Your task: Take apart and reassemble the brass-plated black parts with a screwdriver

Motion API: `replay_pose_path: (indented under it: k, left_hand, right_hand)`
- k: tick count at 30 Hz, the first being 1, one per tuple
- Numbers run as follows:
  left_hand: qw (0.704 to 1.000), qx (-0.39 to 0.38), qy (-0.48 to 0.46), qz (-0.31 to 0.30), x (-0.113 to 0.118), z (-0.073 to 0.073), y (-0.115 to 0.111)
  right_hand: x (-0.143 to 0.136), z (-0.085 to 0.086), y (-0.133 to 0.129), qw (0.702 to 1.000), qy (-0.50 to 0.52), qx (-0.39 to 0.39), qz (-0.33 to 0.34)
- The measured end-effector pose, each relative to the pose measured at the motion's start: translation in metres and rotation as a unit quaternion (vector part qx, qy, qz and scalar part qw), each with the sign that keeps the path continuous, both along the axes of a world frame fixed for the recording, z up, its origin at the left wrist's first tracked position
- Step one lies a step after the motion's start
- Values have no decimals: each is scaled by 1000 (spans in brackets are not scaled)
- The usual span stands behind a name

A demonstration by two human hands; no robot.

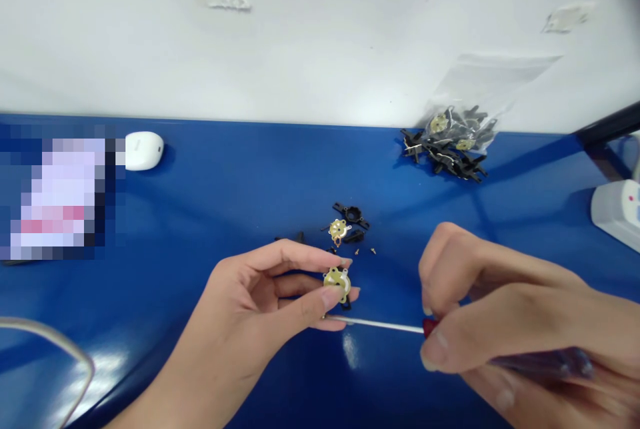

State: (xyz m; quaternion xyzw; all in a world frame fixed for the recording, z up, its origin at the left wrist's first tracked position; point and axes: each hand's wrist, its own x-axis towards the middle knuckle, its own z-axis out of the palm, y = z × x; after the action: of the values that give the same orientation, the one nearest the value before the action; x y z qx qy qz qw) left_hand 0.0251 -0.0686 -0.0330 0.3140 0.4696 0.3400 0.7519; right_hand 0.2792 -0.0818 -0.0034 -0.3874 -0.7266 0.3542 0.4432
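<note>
I'm watching my left hand (253,306) pinching a yellow disc (335,278) this side of the black bracket (359,215), while right of that bracket my right hand (505,322) is gripping a half-hidden, probable screwdriver (390,326).

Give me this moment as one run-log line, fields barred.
left hand: holds disc | right hand: holds screwdriver, tip at left hand | table: second disc, screws, black parts | back right: parts bag

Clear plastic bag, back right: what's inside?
Through the bag: at least two yellowish discs and some black parts. Whatever lies beneath them is covered, so I can't give a full count.
</note>
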Motion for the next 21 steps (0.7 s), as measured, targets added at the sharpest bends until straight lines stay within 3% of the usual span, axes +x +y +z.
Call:
replay_pose_path:
  k: [3,7,10,13,15,17,19,21]
  left_hand:
    - [1000,0,-1,2,-1,-1,-2]
    - [1000,5,15,1,1,2,-3]
    - [998,19,51,10,7,6,2]
    - [996,40,77,18,13,9,10]
    - [995,49,83,18,15,10,14]
    - [995,53,88,18,14,10,14]
    - [994,50,92,17,10,7,10]
    - [995,40,94,12,5,3,3]
  right_hand:
    - [0,4,5,999,1,12,52]
    - [2,7,10,1000,-3,4,27]
    - [-1,5,8,999,-9,7,51]
    - [-13,-1,-3,1000,16,6,-24]
    - [-20,-6,-11,987,91,12,-130]
    - [-17,-11,-15,979,114,4,-167]
    - [-3,-15,-12,987,91,3,-132]
    - [18,-18,-7,999,3,23,44]
